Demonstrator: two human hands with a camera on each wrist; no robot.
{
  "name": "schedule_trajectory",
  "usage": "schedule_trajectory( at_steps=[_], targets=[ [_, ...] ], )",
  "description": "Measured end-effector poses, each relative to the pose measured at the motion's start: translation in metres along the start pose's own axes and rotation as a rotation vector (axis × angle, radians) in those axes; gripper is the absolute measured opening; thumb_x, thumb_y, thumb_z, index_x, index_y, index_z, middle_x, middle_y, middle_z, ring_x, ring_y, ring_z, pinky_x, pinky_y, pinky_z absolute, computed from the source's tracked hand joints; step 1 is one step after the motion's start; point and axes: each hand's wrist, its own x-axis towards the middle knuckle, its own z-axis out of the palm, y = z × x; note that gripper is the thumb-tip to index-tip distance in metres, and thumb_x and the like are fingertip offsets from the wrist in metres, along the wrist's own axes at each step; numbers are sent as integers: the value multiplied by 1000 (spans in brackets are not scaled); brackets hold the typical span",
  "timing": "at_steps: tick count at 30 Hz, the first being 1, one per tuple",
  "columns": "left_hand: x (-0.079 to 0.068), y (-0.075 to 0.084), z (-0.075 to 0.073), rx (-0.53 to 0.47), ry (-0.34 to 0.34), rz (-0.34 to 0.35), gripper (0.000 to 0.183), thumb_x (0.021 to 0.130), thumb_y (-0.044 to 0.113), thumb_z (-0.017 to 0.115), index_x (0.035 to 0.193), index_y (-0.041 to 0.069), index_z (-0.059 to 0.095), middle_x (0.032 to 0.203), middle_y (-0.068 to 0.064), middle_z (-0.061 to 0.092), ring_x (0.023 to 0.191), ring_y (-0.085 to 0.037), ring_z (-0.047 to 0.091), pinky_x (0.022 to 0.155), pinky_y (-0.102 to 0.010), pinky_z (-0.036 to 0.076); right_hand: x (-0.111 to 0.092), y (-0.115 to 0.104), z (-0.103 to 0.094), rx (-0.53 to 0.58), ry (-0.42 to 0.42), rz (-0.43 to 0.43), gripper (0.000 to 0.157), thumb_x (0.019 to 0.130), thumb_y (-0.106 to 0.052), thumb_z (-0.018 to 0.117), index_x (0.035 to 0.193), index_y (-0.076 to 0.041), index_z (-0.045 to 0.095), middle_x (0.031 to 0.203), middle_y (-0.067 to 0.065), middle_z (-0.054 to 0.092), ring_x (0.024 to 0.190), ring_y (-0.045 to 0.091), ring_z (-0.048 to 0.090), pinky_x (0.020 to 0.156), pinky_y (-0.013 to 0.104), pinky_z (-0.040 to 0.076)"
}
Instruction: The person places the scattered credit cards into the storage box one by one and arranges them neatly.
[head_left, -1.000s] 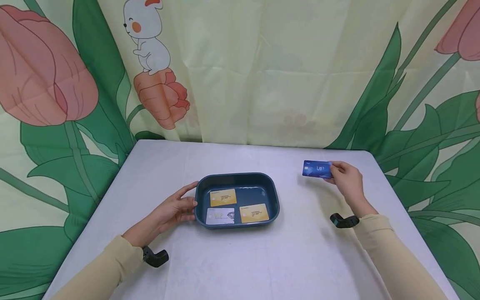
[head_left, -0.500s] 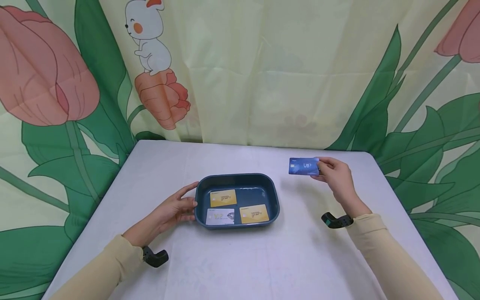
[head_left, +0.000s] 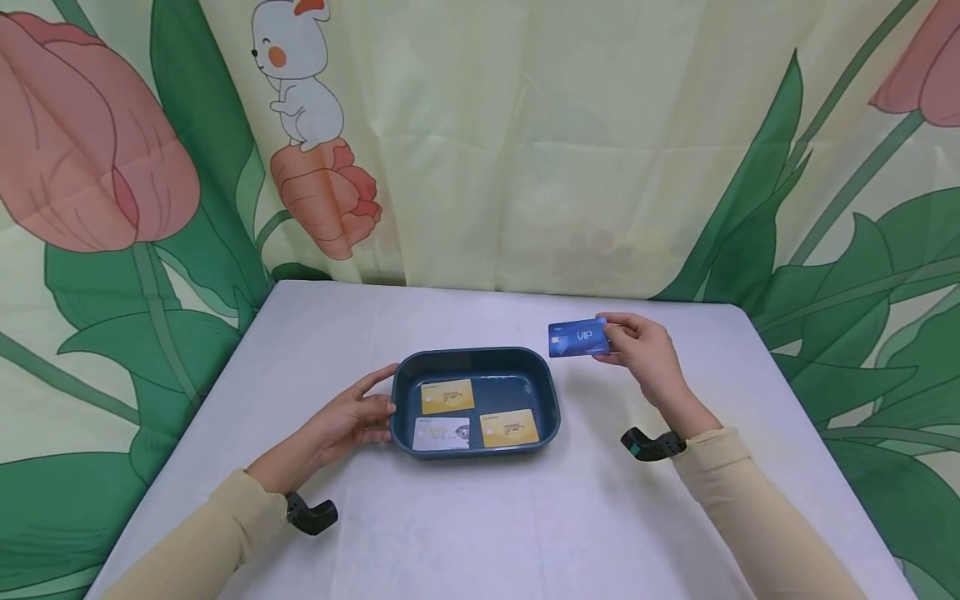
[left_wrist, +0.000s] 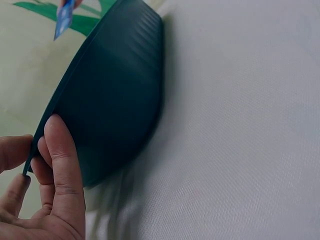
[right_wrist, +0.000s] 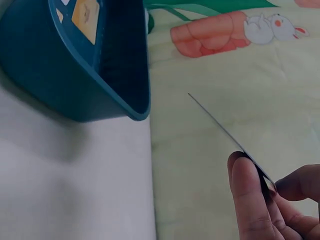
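Note:
Between the thumb and fingers of my right hand [head_left: 648,358] is a blue card [head_left: 573,338] marked VIP, pinched at its right end. It is raised just beyond the back right corner of a dark blue tray [head_left: 517,387]. Seen from the right wrist, the card [right_wrist: 220,127] is nearly edge-on. My left hand [head_left: 345,425] grips the tray's left rim, with digits on both sides of it in the left wrist view. Inside the tray lie a yellow card [head_left: 447,396] at the back, a silver VIP card [head_left: 442,434] at front left and another yellow card [head_left: 509,428] at front right.
A white cloth [head_left: 465,533] covers the table under the tray. Behind it hangs a curtain [head_left: 600,167] printed with tulips, leaves and a rabbit on a carrot. Each wrist wears a black camera mount, such as the right mount [head_left: 652,446].
My right hand has carried the blue card leftward, from well right of the tray to beside its back right corner. The left hand and the tray have stayed in place.

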Motion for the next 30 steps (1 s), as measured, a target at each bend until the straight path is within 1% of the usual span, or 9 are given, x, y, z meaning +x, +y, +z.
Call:
schedule_trajectory(
  at_steps=[3, 5, 10, 17, 22, 25, 28, 30],
  targets=[
    [0, -1, 0, -1, 1, -3, 76, 99, 9, 65, 164, 29, 30, 111, -8, 56, 86, -17, 63, 74, -28, 63, -1, -2, 6, 13, -10, 6, 46, 108, -24, 53, 146, 3, 54, 141, 28, 59, 94, 17, 73, 80, 29, 62],
    [1, -1, 1, -8, 11, -9, 76, 99, 9, 66, 163, 30, 31, 111, -8, 56, 86, -17, 62, 74, -28, 63, -1, -2, 10, 22, -20, 11, 46, 108, -23, 53, 146, 2, 54, 141, 29, 59, 95, 18, 73, 80, 29, 62],
    [4, -3, 3, -17, 29, -27, 74, 99, 10, 65, 161, 34, 34, 113, -9, 56, 86, -18, 62, 74, -28, 63, 0, 1, 19, 27, -43, 26, 44, 108, -22, 54, 145, 1, 55, 139, 28, 61, 94, 19, 73, 82, 31, 62],
    [3, -4, 4, -1, 37, -21, 73, 100, 10, 64, 162, 33, 32, 115, -9, 57, 88, -19, 62, 75, -28, 63, 1, 1, 30, 40, -91, 27, 43, 107, -20, 55, 144, 2, 55, 136, 31, 61, 93, 20, 74, 80, 29, 63],
    [2, -4, 3, -2, 39, -18, 73, 100, 10, 64, 162, 33, 33, 115, -9, 57, 89, -18, 63, 75, -28, 63, 0, 1, 42, 10, -113, 37, 41, 106, -18, 56, 142, 2, 58, 132, 30, 64, 94, 24, 75, 79, 31, 63],
    [0, -2, 3, 3, 31, -14, 74, 100, 11, 65, 162, 32, 32, 113, -8, 59, 88, -18, 63, 75, -28, 63, -1, 1, 51, -22, -152, 44, 40, 106, -17, 57, 141, 2, 59, 132, 29, 65, 96, 24, 75, 80, 32, 63],
    [-1, -1, 3, 5, 21, -7, 75, 99, 11, 65, 163, 30, 31, 111, -7, 60, 87, -18, 63, 74, -27, 63, -2, 0, 62, -52, -195, 64, 39, 105, -16, 58, 140, 2, 60, 131, 28, 66, 91, 21, 75, 78, 32, 64],
    [-2, 0, 3, 4, 15, -4, 75, 99, 11, 65, 163, 29, 30, 110, -7, 61, 87, -17, 63, 74, -27, 63, -3, -1, 68, -83, -213, 72, 39, 104, -16, 59, 139, 1, 61, 127, 27, 68, 85, 18, 75, 77, 31, 64]
  ],
)
